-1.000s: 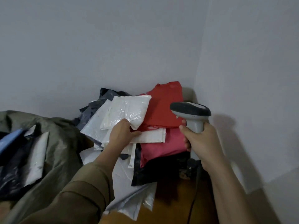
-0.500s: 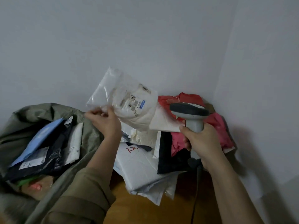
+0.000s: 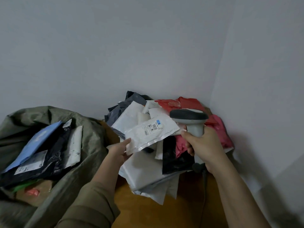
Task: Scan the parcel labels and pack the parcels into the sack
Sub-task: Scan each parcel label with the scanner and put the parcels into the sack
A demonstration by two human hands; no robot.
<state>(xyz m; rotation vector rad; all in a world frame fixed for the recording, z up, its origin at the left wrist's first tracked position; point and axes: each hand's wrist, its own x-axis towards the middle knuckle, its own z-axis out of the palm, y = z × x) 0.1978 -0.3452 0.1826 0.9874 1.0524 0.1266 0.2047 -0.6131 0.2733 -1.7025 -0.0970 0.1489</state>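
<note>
My left hand (image 3: 119, 151) pinches the lower left corner of a white plastic parcel (image 3: 150, 134), held label up over the pile. Its printed label (image 3: 153, 127) with barcodes faces the camera. My right hand (image 3: 203, 144) grips the grey handle of a barcode scanner (image 3: 189, 118), whose dark head sits just right of the parcel's label end. Beneath them lies a heap of parcels (image 3: 148, 168) in white, grey, black and red wrappers, pushed into the room's corner. The olive green sack (image 3: 92, 139) stands open at the left with several parcels inside, one blue (image 3: 34, 142).
Two pale walls meet at the right behind the pile. The scanner's dark cable (image 3: 204, 178) hangs down from the handle to the wooden floor (image 3: 156, 214). A brown cardboard piece with a red mark (image 3: 32, 193) lies low in the sack.
My left hand lifted the white parcel off the pile, turned its label up, then lowered it flat next to the scanner head. The right hand kept the scanner nearly still.
</note>
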